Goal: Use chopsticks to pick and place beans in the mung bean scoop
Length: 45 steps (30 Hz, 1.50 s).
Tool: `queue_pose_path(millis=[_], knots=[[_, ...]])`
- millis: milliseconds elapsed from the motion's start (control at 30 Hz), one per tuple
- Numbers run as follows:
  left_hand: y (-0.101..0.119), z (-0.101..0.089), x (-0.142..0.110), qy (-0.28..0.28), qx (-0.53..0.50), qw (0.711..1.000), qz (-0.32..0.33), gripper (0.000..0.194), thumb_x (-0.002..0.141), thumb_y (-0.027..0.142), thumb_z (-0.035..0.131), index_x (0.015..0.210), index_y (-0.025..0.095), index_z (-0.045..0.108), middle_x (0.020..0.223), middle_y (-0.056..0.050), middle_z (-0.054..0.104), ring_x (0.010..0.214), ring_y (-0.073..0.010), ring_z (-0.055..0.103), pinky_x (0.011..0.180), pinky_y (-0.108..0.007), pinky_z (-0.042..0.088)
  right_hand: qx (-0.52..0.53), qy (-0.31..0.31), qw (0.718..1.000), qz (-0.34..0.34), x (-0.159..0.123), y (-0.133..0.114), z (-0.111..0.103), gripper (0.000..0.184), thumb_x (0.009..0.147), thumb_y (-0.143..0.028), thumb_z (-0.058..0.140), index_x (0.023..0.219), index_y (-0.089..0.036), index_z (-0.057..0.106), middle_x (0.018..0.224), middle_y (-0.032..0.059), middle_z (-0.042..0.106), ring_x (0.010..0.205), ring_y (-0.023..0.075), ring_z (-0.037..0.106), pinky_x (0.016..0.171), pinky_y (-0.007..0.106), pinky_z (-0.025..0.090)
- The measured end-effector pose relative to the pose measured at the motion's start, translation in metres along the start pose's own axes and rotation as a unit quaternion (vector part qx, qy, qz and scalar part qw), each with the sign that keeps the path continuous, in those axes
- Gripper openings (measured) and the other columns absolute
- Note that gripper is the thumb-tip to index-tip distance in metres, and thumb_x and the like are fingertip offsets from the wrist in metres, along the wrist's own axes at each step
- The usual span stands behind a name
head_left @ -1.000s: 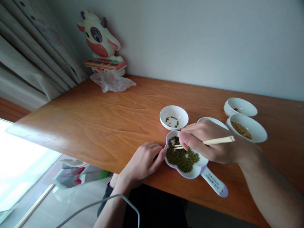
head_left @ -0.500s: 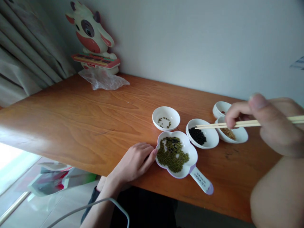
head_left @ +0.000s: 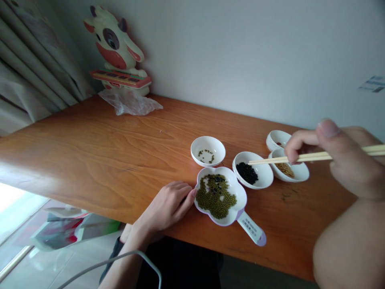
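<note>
A flower-shaped white scoop (head_left: 242, 200) with a lilac edge and a short handle lies at the table's front, holding green mung beans (head_left: 221, 202) and a few dark beans. My left hand (head_left: 173, 204) rests on the table with fingers curled, thumb and fingertips gripping the scoop's left rim. In my right hand (head_left: 339, 156) is a pair of chopsticks (head_left: 279, 159), held level. Their tips hover over a white bowl (head_left: 266, 176) of black beans (head_left: 246, 172); I cannot make out anything between them. Another white bowl (head_left: 218, 146) behind the scoop contains a few mung beans.
At the right, a bowl (head_left: 302, 174) of tan grains and a further bowl (head_left: 273, 136) stand partly behind my right hand. A cow-shaped toy keyboard (head_left: 120, 60) and a crumpled plastic bag (head_left: 130, 103) sit at the back left. A grey cable (head_left: 105, 263) crosses my left forearm.
The view has shifted slightly, so the bowls and scoop appear a little further left. The chopstick tips remain over the black beans, and my left hand stays at the scoop's rim.
</note>
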<state>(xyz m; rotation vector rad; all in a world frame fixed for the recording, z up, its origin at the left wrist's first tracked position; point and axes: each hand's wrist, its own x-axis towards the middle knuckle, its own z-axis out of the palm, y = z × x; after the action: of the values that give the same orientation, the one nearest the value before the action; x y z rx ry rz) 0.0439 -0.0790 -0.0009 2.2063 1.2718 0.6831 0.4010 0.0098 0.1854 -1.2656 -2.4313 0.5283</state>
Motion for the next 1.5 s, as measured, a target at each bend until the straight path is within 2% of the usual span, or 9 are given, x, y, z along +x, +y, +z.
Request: queue_pose_path(millis=[67,133,233,333,433,733,1033,1200,1500], knots=[[0.000,-0.001,0.000,0.001,0.003,1.000,-0.003,0.042,0.118,0.033,0.036,0.083,0.022,0.055,0.082,-0.004,0.066,0.075,-0.0190,0.058,0.080,-0.032,0.047,0.024,-0.013,0.999,-0.019,0.009,-0.017,0.014,0.067,0.113,-0.062,0.024,0.082,-0.026,0.071,0.079,0.0063,0.071,0.071,0.0231,0.060,0.073,0.041,0.040],[0.001,-0.001,0.000,0.000,0.006,1.000,-0.006,0.043,0.118,0.034,0.036,0.083,0.021,0.057,0.083,-0.004,0.066,0.075,-0.0190,0.059,0.080,-0.032,0.047,0.061,-0.064,0.995,-0.040,0.018,-0.034,0.031,0.068,0.112,-0.066,0.026,0.078,-0.024,0.069,0.070,0.0041,0.066,0.063,0.0194,0.054,0.069,0.039,0.039],[0.002,-0.003,0.000,-0.008,0.003,1.000,-0.013,0.045,0.119,0.036,0.035,0.084,0.021,0.058,0.085,-0.004,0.067,0.077,-0.0192,0.060,0.082,-0.032,0.048,0.080,-0.141,0.984,-0.073,0.028,-0.052,0.055,0.064,0.113,-0.063,0.030,0.079,-0.023,0.066,0.072,0.0022,0.068,0.065,0.0171,0.056,0.067,0.036,0.038],[0.002,-0.003,-0.001,-0.013,0.001,1.000,-0.018,0.046,0.119,0.038,0.034,0.084,0.021,0.059,0.085,-0.004,0.066,0.076,-0.0190,0.060,0.082,-0.032,0.048,0.038,-0.188,0.979,-0.075,0.033,-0.058,0.070,0.060,0.114,-0.058,0.032,0.080,-0.022,0.064,0.074,0.0014,0.068,0.067,0.0164,0.058,0.067,0.036,0.035],[0.001,-0.003,-0.001,-0.016,0.002,1.000,-0.018,0.046,0.119,0.038,0.033,0.085,0.020,0.059,0.086,-0.004,0.066,0.077,-0.0187,0.059,0.082,-0.032,0.048,0.012,-0.192,0.978,-0.084,0.037,-0.055,0.078,0.057,0.115,-0.056,0.033,0.078,-0.021,0.060,0.070,0.0001,0.065,0.067,0.0158,0.057,0.069,0.036,0.034],[0.001,-0.002,-0.001,-0.021,-0.007,1.000,-0.020,0.045,0.119,0.037,0.034,0.089,0.020,0.062,0.090,-0.006,0.069,0.080,-0.0196,0.062,0.085,-0.034,0.051,0.010,-0.212,0.973,-0.091,0.044,-0.052,0.090,0.057,0.114,-0.060,0.035,0.079,-0.022,0.058,0.068,-0.0021,0.064,0.063,0.0150,0.054,0.071,0.036,0.035],[0.002,-0.003,0.000,-0.009,-0.007,1.000,-0.011,0.044,0.118,0.036,0.036,0.088,0.020,0.063,0.089,-0.006,0.071,0.079,-0.0196,0.063,0.085,-0.034,0.052,-0.005,-0.206,0.974,-0.096,0.045,-0.051,0.089,0.058,0.115,-0.057,0.032,0.078,-0.021,0.059,0.069,-0.0006,0.066,0.066,0.0159,0.057,0.072,0.036,0.033],[0.001,-0.003,0.000,-0.009,-0.002,1.000,-0.009,0.044,0.118,0.035,0.036,0.086,0.020,0.063,0.088,-0.006,0.071,0.079,-0.0197,0.064,0.084,-0.033,0.052,0.001,-0.206,0.974,-0.093,0.046,-0.052,0.092,0.057,0.114,-0.057,0.036,0.076,-0.021,0.058,0.066,-0.0018,0.064,0.062,0.0146,0.053,0.070,0.036,0.032],[0.003,-0.004,0.000,-0.015,0.000,1.000,-0.017,0.045,0.119,0.036,0.035,0.086,0.021,0.061,0.088,-0.005,0.070,0.079,-0.0195,0.064,0.086,-0.033,0.051,0.002,-0.195,0.976,-0.095,0.045,-0.051,0.094,0.060,0.114,-0.058,0.034,0.076,-0.021,0.061,0.067,-0.0008,0.065,0.063,0.0154,0.055,0.071,0.035,0.034]])
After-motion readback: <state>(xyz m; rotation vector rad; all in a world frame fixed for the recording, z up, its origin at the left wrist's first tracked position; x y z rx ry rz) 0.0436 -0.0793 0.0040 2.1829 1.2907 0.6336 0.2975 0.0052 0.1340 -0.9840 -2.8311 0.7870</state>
